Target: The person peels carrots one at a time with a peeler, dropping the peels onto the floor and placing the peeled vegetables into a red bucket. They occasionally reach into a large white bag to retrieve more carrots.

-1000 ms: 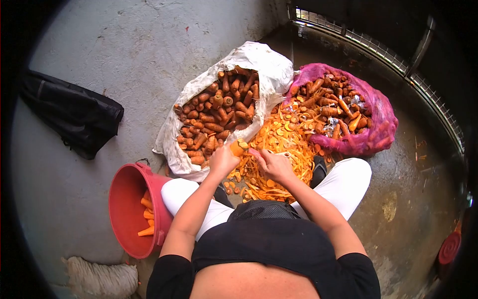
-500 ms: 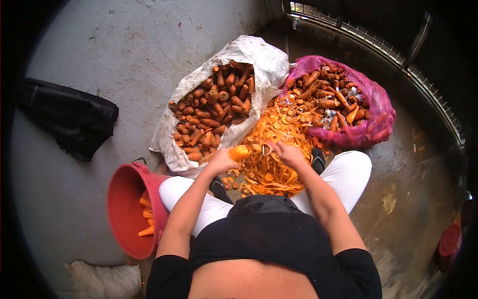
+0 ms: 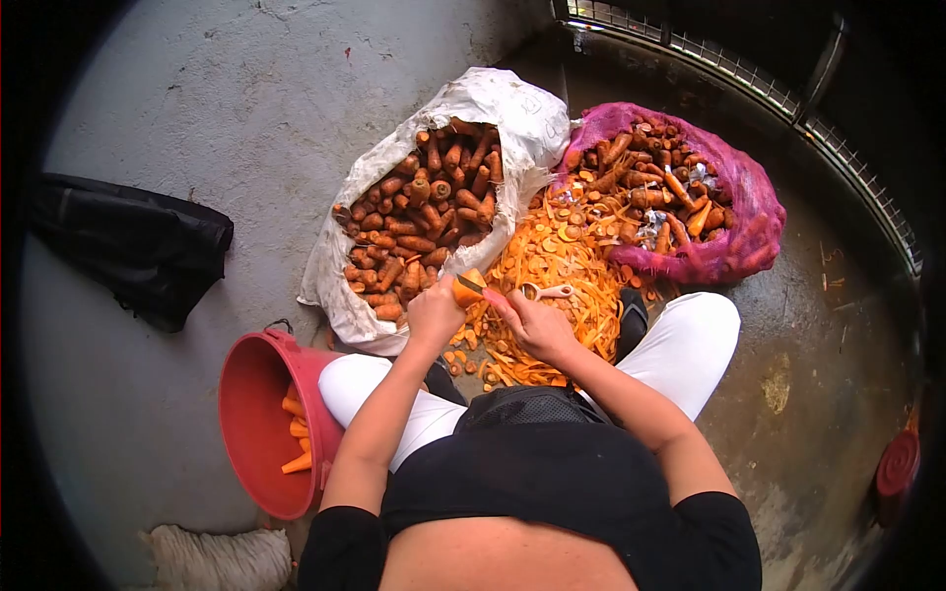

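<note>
My left hand (image 3: 435, 313) is closed around a peeled orange carrot (image 3: 463, 294), held above the edge of the peelings. In my right hand (image 3: 533, 323) is a small knife (image 3: 490, 295) with a pinkish-red handle, its dark blade lying against the carrot's upper end. A peeler (image 3: 554, 292) with a pale handle rests on the heap of carrot peelings (image 3: 537, 251), just beyond my right fingers. The heap holds long orange strips and round cut ends.
Behind my left hand leans a white sack (image 3: 532, 113) of unpeeled carrots. A pink mesh sack (image 3: 754, 231) of carrots and scraps lies at right. A red bucket (image 3: 241, 399) with peeled carrots stands by my left knee. Black cloth (image 3: 138, 241) lies on the left.
The peeler has left my right hand and now lies on the peelings. That hand now holds a knife against the carrot. My left hand has shifted slightly left with the carrot.
</note>
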